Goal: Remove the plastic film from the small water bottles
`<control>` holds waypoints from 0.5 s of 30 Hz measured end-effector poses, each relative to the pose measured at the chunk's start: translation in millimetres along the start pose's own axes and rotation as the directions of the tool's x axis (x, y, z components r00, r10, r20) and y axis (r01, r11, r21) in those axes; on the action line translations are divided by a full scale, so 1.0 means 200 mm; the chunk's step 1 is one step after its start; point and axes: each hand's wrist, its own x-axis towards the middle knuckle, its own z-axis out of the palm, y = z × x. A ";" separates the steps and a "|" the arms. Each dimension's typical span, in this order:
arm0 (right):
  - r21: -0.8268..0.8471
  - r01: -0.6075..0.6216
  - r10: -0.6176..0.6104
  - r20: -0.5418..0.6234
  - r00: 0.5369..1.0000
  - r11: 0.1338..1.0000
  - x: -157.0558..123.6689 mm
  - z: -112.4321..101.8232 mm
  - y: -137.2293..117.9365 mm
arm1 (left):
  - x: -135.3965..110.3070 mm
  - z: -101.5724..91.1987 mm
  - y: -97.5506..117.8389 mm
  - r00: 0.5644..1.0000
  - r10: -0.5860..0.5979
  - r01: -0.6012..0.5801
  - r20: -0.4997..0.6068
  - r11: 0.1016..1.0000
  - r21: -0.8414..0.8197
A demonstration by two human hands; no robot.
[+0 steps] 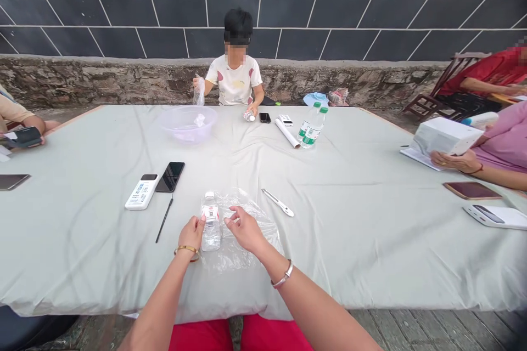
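A small clear bottle point(211, 219) with a white cap and a printed label stands on a crumpled clear plastic bag point(242, 236) near the table's front edge. My left hand point(192, 235) rests against the bottle's left side, fingers curled round it. My right hand point(244, 227) hovers just right of the bottle over the bag, fingers bent and apart, holding nothing I can see. A white pen-like tool point(278, 202) lies on the cloth to the right of the bag.
The table wears a grey-green cloth point(349, 241). To the left lie a white device point(142, 192), a black phone point(170, 176) and a thin black stick point(164, 220). Across sit a person point(234, 74), a clear bowl point(188, 122) and two water bottles point(312, 127). Other people sit at both sides.
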 end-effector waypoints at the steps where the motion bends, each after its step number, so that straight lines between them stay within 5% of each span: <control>1: -0.032 -0.011 0.012 0.056 0.998 0.999 0.02 0.07 -0.03 | 0.00 0.01 0.00 1.000 0.015 -0.015 -0.023 1.000 0.004; 6: -0.249 -0.050 0.079 0.108 0.991 0.967 0.12 0.26 -0.11 | 0.02 0.02 -0.01 0.998 -0.004 0.003 -0.059 1.000 -0.007; 15: -0.091 -0.039 0.049 0.112 0.993 0.995 0.15 0.22 0.01 | 0.00 0.04 0.02 0.993 -0.109 0.114 0.035 0.978 -0.174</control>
